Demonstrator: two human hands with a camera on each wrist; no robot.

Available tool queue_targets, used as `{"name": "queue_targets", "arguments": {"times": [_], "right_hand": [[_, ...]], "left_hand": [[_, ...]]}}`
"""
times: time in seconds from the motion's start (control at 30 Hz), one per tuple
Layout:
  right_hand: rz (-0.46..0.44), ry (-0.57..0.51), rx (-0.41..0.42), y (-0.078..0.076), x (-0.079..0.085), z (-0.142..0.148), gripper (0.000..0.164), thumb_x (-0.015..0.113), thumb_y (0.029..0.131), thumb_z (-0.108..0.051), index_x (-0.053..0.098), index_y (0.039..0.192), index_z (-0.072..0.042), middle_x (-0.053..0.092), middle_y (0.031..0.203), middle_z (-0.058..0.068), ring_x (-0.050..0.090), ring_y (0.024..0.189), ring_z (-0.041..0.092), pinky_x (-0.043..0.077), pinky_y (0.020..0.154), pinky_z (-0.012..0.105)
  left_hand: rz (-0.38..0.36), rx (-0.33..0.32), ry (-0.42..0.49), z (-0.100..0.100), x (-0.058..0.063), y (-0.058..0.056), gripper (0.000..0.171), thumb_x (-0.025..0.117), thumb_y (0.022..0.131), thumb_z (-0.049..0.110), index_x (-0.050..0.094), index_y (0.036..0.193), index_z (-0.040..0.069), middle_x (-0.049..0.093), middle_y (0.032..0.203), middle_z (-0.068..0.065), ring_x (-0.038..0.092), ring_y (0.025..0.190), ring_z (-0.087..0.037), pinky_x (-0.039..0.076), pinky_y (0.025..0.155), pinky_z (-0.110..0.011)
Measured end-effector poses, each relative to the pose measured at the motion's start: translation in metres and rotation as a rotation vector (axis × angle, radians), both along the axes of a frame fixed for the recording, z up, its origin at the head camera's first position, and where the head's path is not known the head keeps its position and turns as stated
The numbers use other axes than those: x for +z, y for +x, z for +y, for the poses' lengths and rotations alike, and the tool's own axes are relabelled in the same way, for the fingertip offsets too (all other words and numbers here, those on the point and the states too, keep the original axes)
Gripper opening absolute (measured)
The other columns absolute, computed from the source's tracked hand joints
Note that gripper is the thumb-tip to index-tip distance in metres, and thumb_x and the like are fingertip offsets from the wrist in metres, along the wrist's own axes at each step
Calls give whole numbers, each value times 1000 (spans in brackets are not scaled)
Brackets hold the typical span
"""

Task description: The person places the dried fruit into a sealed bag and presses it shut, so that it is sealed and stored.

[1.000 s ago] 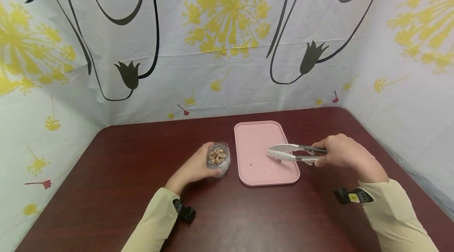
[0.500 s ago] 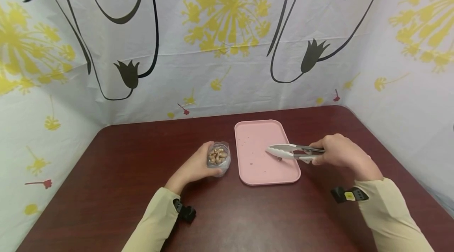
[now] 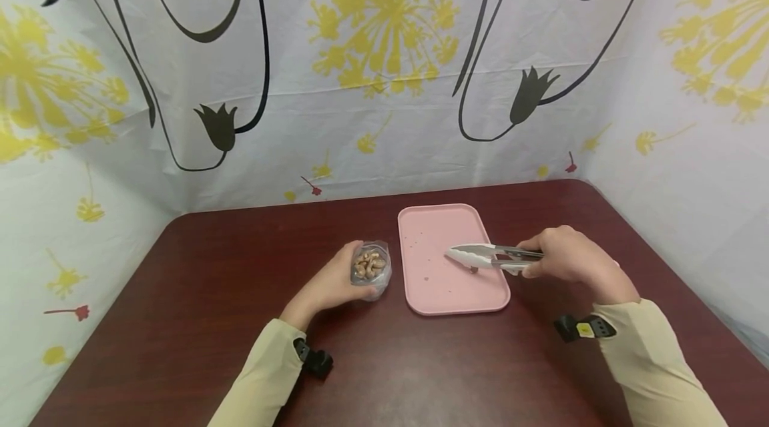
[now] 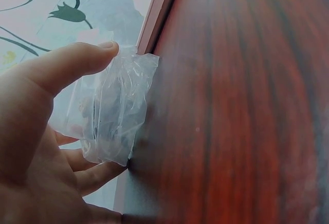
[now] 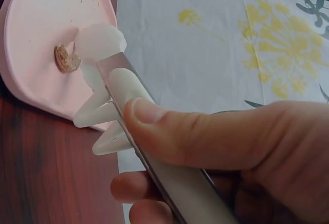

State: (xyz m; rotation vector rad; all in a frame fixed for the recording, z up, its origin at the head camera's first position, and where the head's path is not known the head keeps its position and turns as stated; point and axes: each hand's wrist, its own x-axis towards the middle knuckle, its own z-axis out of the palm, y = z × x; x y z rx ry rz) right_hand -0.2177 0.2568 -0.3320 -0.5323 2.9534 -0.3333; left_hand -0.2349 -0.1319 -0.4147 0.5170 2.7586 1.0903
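Note:
My left hand (image 3: pixel 329 283) holds a clear, crinkled plastic bag (image 4: pixel 121 108), thumb on one side and fingers curled round the other. Several brown cashews (image 3: pixel 369 265) show through its open top in the head view. My right hand (image 3: pixel 575 259) grips metal tongs (image 3: pixel 501 255) with white scalloped tips, the thumb pressing on one arm. Those tips are close together, low over the pink tray (image 3: pixel 420 223). One brown, curved cashew (image 5: pixel 67 59) lies on the tray right beside the tips; in the head view they partly hide it.
Small brown crumbs (image 3: pixel 426 278) dot the tray. The dark red wooden table (image 3: pixel 240 260) carries everything and meets patterned white cloth (image 3: pixel 360 113) at its back and sides. The bag stands just left of the tray's edge.
My right hand has moved a little to the left with the tongs, and their tips have come closer together. My left hand and the bag have stayed in place.

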Motion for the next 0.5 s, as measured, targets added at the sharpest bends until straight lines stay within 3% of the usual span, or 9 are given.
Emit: {"name": "queue_targets", "arguments": {"times": [0.3, 0.5], "right_hand": [[13, 38, -34, 9, 17, 5, 31, 78, 72, -24, 74, 102, -16, 62, 73, -7, 51, 68, 15, 41, 59, 33], [16, 97, -56, 14, 27, 12, 36, 79, 71, -27, 74, 105, -15, 63, 74, -6, 52, 68, 16, 42, 58, 36]], "left_hand": [[-9, 1, -4, 0, -1, 0, 96, 82, 74, 29, 26, 147, 2, 41, 142, -17, 46, 126, -27, 37, 105, -47], [-17, 14, -7, 0, -3, -2, 97, 82, 74, 28, 25, 148, 3, 40, 143, -16, 45, 126, -27, 38, 105, -47]]}}
